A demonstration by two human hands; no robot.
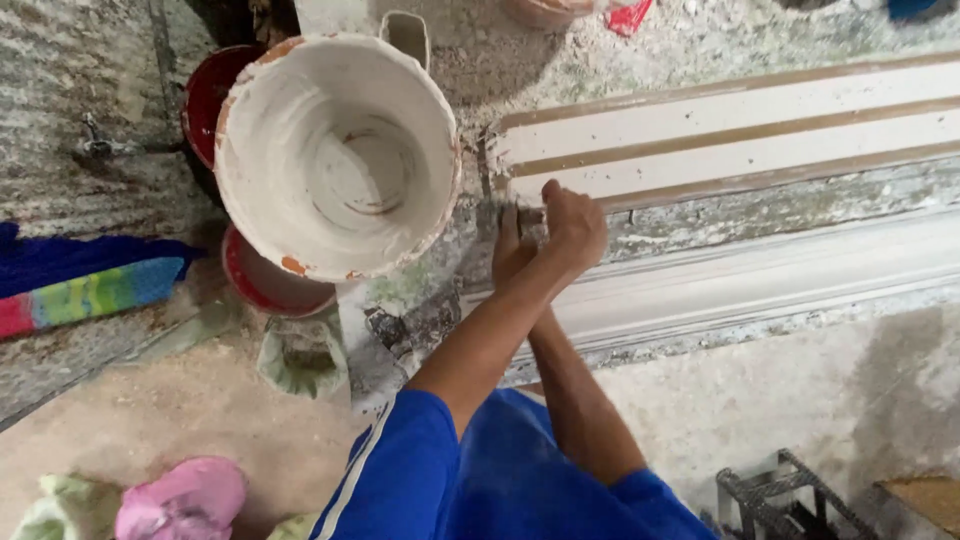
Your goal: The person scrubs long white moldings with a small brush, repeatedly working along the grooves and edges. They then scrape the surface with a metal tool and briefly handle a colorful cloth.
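Nearest: a pink cloth [185, 497] lies at the lower left on the dusty floor [180, 400], and the person's blue sleeves [480, 480] fill the bottom middle; a dark metal frame [775, 495] sits at the lower right.
Arms: both reach forward from the sleeves and cross, meeting at the end of the plaster work.
Left hand [512, 250]: it lies under the other, fingers pressed on the end of the white moulding [760, 280]; whether it is clenched I cannot tell.
Right hand [572, 225]: curled shut, gripping a small dark tool [528, 214] whose tip touches the end of the mould.
Mould [740, 130]: a long board with white and tan strips, lying just beyond the moulding and running off to the right.
Bucket [335, 150]: plaster-smeared, empty and open, just left of the hands, resting over red bowls [212, 95].
Far left: a striped cloth [90, 290] against the rough wall [70, 100].
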